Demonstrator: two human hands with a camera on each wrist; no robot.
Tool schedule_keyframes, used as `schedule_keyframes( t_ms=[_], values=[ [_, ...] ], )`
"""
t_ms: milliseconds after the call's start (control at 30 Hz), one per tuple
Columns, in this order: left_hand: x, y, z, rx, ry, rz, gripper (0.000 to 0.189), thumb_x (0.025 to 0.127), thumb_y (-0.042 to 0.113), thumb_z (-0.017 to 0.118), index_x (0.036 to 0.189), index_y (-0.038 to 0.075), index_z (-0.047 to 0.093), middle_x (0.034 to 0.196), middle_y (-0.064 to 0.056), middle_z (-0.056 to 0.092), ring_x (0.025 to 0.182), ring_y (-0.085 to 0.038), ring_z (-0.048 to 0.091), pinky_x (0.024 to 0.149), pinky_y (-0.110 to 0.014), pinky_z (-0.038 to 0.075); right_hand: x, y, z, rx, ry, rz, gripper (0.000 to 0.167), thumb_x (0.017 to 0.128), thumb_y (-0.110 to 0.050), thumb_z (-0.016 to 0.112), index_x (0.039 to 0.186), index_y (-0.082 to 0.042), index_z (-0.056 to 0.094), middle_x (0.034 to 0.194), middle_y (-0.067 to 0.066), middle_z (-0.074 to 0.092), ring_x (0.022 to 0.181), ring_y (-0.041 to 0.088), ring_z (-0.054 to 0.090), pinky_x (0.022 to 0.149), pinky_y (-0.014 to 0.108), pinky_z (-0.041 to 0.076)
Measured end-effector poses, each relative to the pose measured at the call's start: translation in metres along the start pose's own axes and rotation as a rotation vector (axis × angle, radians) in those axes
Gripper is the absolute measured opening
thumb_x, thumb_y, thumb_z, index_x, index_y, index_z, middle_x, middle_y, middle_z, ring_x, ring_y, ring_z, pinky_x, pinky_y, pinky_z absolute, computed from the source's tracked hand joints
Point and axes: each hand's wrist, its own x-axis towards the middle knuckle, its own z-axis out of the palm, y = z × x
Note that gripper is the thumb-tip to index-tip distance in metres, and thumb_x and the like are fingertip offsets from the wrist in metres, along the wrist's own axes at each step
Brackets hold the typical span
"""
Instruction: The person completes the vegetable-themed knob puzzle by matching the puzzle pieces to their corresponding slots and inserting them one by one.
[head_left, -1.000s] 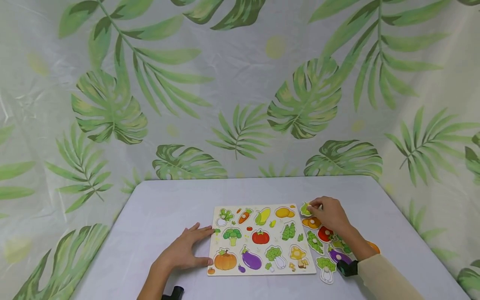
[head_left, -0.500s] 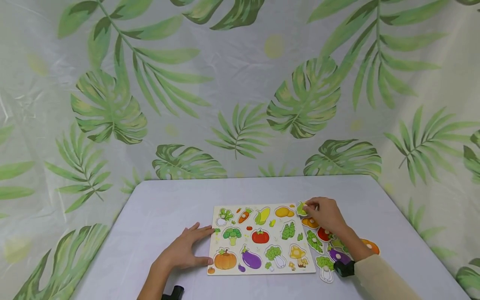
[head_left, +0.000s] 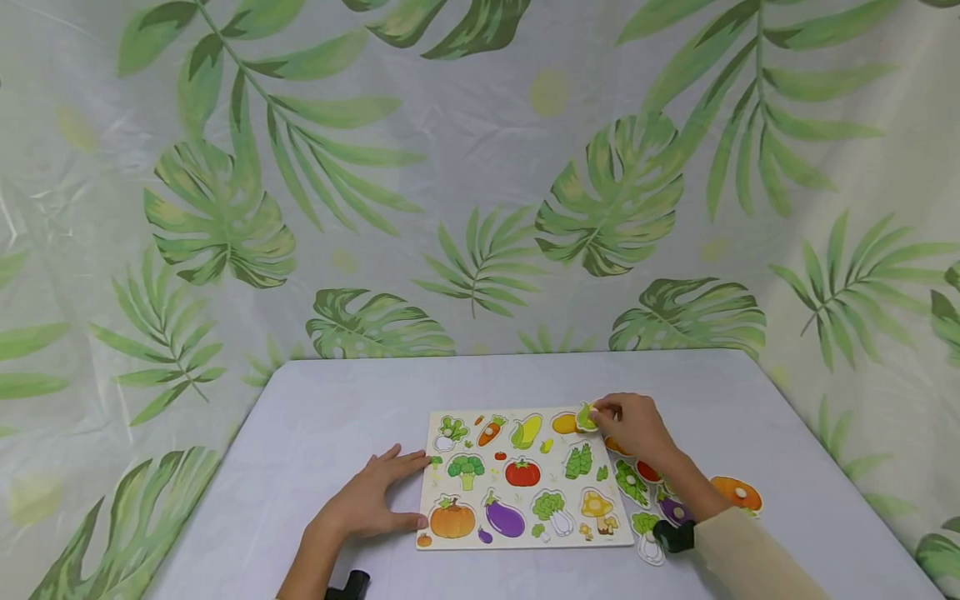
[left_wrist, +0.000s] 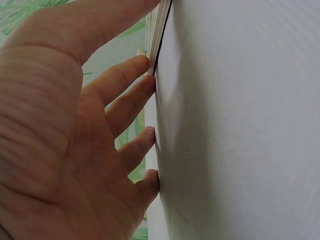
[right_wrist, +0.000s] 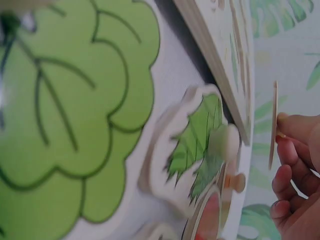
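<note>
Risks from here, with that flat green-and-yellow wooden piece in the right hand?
1. The right hand holds the flat green-and-yellow wooden piece from one face only; it might tilt or slip.
2. The left hand touches only the left edge of the white rectangular wooden board; pressing at the far corner could shift it.
3. The black device at the right wrist overlaps the purple eggplant-shaped wooden piece in head view; it might nudge it.

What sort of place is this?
Probably an indoor tabletop play or filming setup, though the wider room isn't shown. There's a pale hanging sheet printed with green leaves behind a smooth white table, which holds a flat cream rectangular vegetable puzzle board and loose, colourful, knobbed puzzle pieces.
</note>
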Motion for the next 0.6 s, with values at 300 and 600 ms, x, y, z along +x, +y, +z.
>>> schedule_keyframes(
  t_ms=[300, 600],
  values=[
    [-0.001, 0.0, 0.0, 0.005, 0.001, -0.002, 0.086, 0.077, 0.057, 0.083, 0.15, 0.023, 0.055, 0.159, -0.003, 0.049, 0.155, -0.044, 0.027, 0.123, -0.072, 0.016, 0.004, -0.014, 0.01, 0.031, -0.004, -0.048, 0.018, 0.094, -0.022, 0.076, 0.104, -0.008, 0.079, 0.076, -0.004, 0.065, 0.064, 0.012, 0.048, 0.055, 0.025, 0.041],
    [-0.001, 0.001, 0.0, -0.006, 0.002, -0.004, 0.085, 0.077, 0.055, 0.084, 0.15, 0.022, 0.055, 0.159, -0.003, 0.049, 0.155, -0.045, 0.027, 0.123, -0.072, 0.016, 0.008, -0.028, 0.018, 0.053, -0.021, -0.046, 0.02, 0.094, -0.023, 0.076, 0.106, -0.007, 0.079, 0.079, -0.004, 0.065, 0.067, 0.012, 0.049, 0.059, 0.026, 0.042]
  ],
)
